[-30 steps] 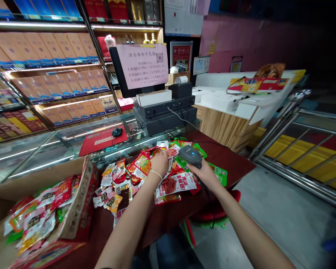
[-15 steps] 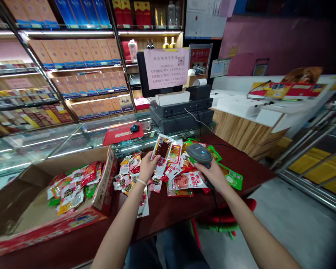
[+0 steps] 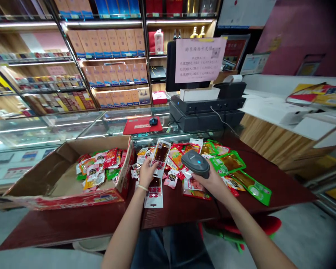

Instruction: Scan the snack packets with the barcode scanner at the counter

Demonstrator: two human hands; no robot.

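My left hand (image 3: 147, 172) pinches the edge of a flat snack packet (image 3: 161, 151) with a clear brown window and white ends. In my right hand (image 3: 210, 179) is a dark grey barcode scanner (image 3: 194, 161), its head tilted toward the packet and a blue light showing on top. Under and around both hands lies a pile of snack packets: green-edged packets (image 3: 232, 162) to the right, small white and red sachets (image 3: 172, 178) in the middle. Another white packet (image 3: 154, 200) lies flat just below my left hand.
An open cardboard box (image 3: 72, 201) holding colourful sachets (image 3: 96, 170) stands at left on the dark red table (image 3: 173, 215). Behind are a red mat (image 3: 134, 126) with a mouse (image 3: 153, 121), a monitor with a pink notice (image 3: 198, 59), and a glass counter (image 3: 64, 125). A red stool (image 3: 263, 225) stands at right.
The view has swung left, so the scene sits further right. My right hand has brought the scanner closer to the packet in my left hand, which keeps its grip.
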